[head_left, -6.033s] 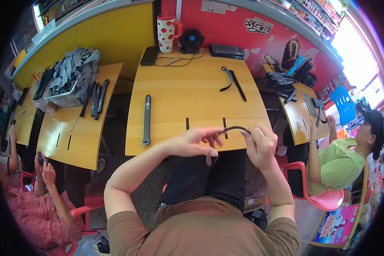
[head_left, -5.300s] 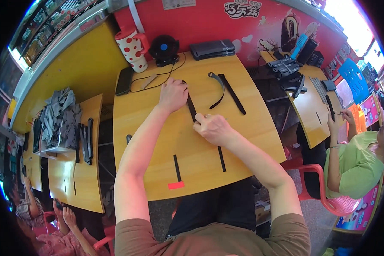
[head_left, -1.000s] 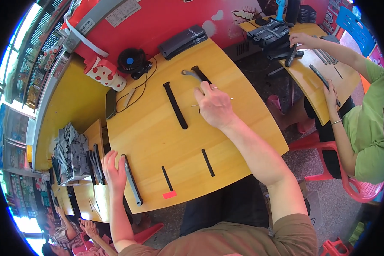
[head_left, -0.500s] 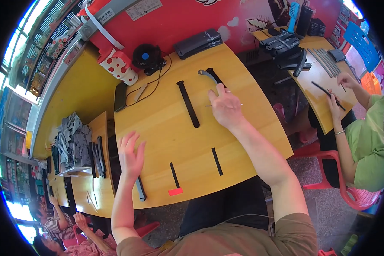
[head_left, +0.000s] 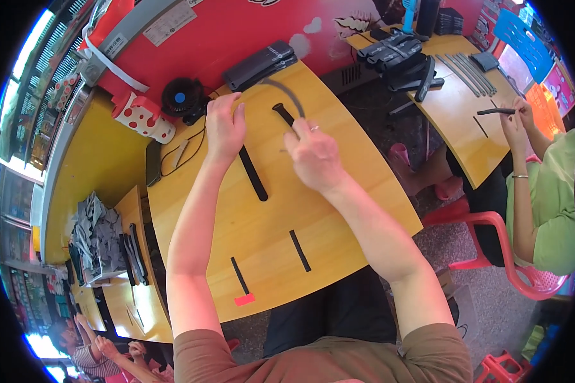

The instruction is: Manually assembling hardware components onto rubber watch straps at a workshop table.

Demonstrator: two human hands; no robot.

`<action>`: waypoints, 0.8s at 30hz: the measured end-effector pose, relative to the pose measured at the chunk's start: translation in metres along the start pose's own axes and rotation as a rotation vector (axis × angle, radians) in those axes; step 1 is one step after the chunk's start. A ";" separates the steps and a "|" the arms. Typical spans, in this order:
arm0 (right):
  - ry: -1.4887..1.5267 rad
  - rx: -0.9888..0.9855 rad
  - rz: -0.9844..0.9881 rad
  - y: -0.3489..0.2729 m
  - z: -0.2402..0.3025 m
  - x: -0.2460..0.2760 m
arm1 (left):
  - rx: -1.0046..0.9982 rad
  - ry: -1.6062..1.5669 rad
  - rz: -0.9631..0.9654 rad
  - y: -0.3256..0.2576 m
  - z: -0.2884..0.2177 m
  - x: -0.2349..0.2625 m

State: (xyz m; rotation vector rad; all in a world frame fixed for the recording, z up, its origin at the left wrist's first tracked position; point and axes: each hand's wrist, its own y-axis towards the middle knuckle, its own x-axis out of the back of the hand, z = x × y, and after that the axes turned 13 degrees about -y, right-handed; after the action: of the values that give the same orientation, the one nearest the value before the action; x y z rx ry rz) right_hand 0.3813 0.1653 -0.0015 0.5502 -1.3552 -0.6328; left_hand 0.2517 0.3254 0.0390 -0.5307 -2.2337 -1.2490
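Note:
My right hand (head_left: 316, 155) is closed around one end of a grey strap (head_left: 291, 94), which bends up and away to the left, blurred by motion. Under it a short black strap (head_left: 283, 113) with a wider end lies on the table, partly covered by the hand. A small thin piece, smeared, sticks out at the hand's left side. My left hand (head_left: 225, 127) is over the far part of the table, thumb apart from the fingers. It hides the upper end of a long black strap (head_left: 253, 173) lying on the wood.
Two thin black strips (head_left: 300, 251) lie near the front edge, one with a red tag (head_left: 245, 299). At the back stand a black fan (head_left: 182, 100), a dotted cup (head_left: 148, 121) and dark pouches (head_left: 260, 66). A co-worker in green handles a dark strip (head_left: 496, 112) at the right table.
My left hand has moved up and right, from the near left to the long black strap. My right hand still holds the grey strap, which now swings higher. The view has shifted.

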 end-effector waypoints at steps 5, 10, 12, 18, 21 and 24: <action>0.038 -0.148 0.114 0.013 -0.051 0.014 | -0.107 -0.031 0.223 -0.016 -0.023 -0.020; 0.338 -0.285 0.276 0.002 -0.088 -0.001 | -0.008 0.246 0.400 -0.030 -0.076 -0.058; 0.438 -0.341 0.395 0.001 -0.091 -0.003 | 0.079 0.337 0.512 -0.034 -0.074 -0.067; 0.545 -0.325 0.494 0.002 -0.093 0.002 | 0.104 0.240 0.541 -0.039 -0.063 -0.052; 0.264 -0.204 0.441 0.000 -0.095 0.005 | 0.108 0.231 0.538 -0.043 -0.063 -0.047; 0.203 -0.161 0.320 -0.002 -0.093 0.004 | 0.083 0.213 0.508 -0.045 -0.061 -0.045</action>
State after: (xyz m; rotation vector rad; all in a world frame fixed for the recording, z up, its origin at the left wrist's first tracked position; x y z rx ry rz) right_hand 0.4735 0.1615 -0.0129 0.2517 -1.1570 -0.4072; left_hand 0.2765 0.2470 0.0086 -0.8271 -1.8095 -0.8981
